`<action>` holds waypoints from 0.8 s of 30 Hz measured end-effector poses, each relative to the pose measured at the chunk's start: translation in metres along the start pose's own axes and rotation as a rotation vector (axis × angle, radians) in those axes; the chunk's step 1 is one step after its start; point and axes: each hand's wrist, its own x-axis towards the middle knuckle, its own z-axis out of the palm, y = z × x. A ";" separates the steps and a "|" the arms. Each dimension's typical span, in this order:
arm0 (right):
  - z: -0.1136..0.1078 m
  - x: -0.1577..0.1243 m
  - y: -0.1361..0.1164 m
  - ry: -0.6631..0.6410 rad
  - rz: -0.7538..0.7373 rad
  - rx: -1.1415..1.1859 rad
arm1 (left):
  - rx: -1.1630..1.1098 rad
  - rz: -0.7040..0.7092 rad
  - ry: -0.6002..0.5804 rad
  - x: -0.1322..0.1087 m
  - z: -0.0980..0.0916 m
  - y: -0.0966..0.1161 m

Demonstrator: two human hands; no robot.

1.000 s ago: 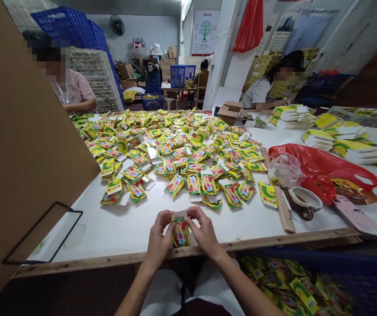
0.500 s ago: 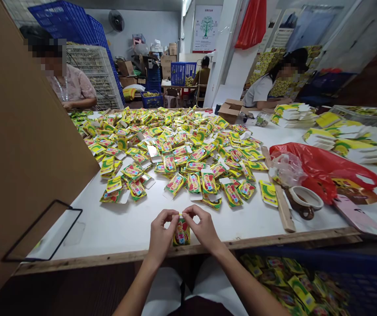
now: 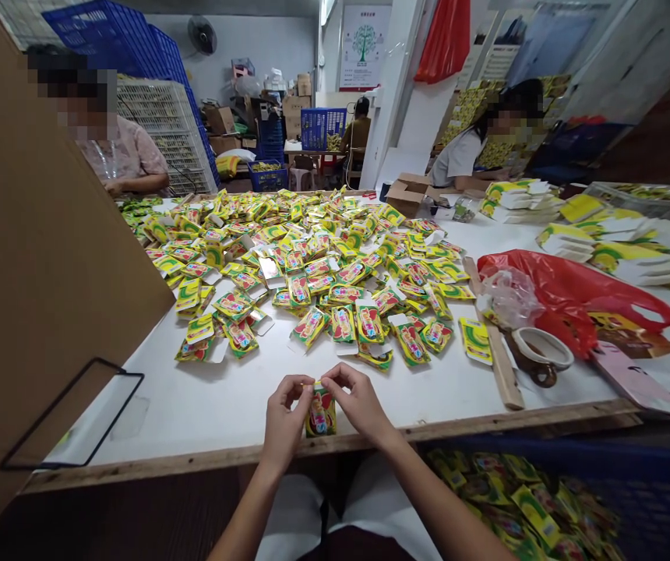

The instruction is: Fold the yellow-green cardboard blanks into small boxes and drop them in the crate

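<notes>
My left hand (image 3: 284,414) and my right hand (image 3: 359,403) pinch the top of one small yellow, green and red packet box (image 3: 320,413). They hold it upright over the near edge of the white table (image 3: 223,405). The fingertips of both hands meet at its top flap. Beyond the hands a big heap of the same packets (image 3: 312,261) covers the middle of the table.
A large cardboard sheet (image 3: 37,257) stands at the left. A red plastic bag (image 3: 574,296), a tape roll (image 3: 542,351) and a wooden stick (image 3: 495,351) lie at the right. A blue crate of packets (image 3: 545,499) sits below right. Other people work at the far side.
The white top flap seen a second ago is now folded down under my fingertips. Both hands have stayed in place with the packet.
</notes>
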 end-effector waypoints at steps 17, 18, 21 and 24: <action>0.007 -0.017 0.008 -0.053 0.004 0.111 | 0.134 0.116 -0.112 -0.008 -0.007 0.001; 0.005 -0.020 0.006 -0.025 0.000 0.085 | 0.145 0.122 -0.144 -0.007 -0.008 0.002; -0.033 -0.033 -0.004 0.131 0.000 -0.104 | 0.219 0.123 -0.134 0.000 -0.011 0.004; -0.109 -0.056 -0.017 0.147 0.103 -0.432 | 0.473 0.130 -0.008 0.021 -0.014 0.000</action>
